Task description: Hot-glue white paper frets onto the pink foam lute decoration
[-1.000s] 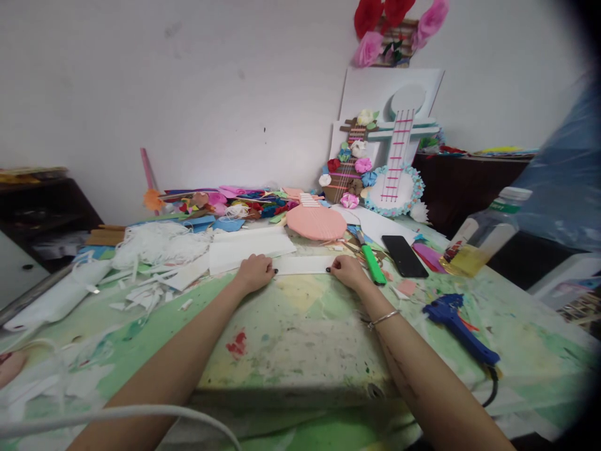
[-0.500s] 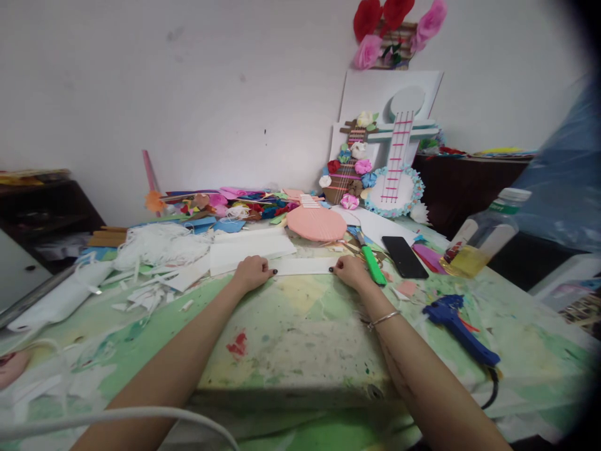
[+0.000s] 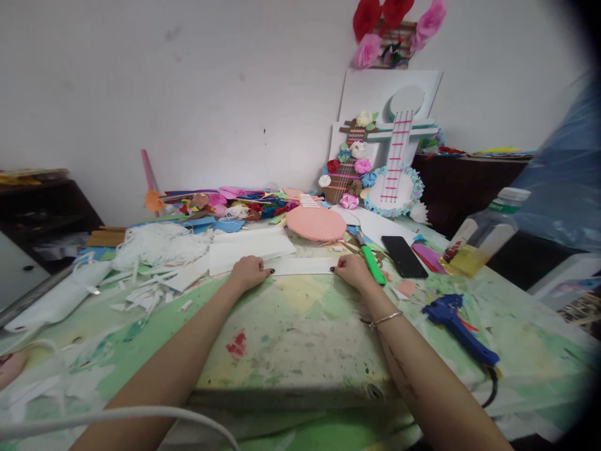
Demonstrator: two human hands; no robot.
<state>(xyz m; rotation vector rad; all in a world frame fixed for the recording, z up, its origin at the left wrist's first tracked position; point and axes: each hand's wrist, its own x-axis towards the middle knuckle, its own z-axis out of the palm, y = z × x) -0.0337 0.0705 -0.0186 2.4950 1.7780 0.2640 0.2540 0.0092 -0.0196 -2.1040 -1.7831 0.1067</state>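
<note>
A narrow white paper strip [image 3: 303, 267] lies on the paint-stained table between my hands. My left hand [image 3: 250, 274] is closed at the strip's left end, thumb and fingers pinching it. At the right end, my right hand [image 3: 352, 272] pinches the strip the same way. Behind the left hand is a larger white sheet [image 3: 248, 243]. The pink round paper instrument [image 3: 316, 223] lies just beyond the strip. Beside my right hand rests a green-handled utility knife [image 3: 373, 264].
On the right are a black phone [image 3: 404, 256], a blue glue gun [image 3: 460, 329] and a bottle of yellow liquid [image 3: 486, 238]. White scraps and shredded paper [image 3: 159, 250] cover the left. Decorated paper instruments [image 3: 394, 169] lean on the wall. A white cable [image 3: 141, 413] crosses the lower left.
My left hand has shifted slightly left along the strip. My right hand stays at the strip's right end, almost unmoved.
</note>
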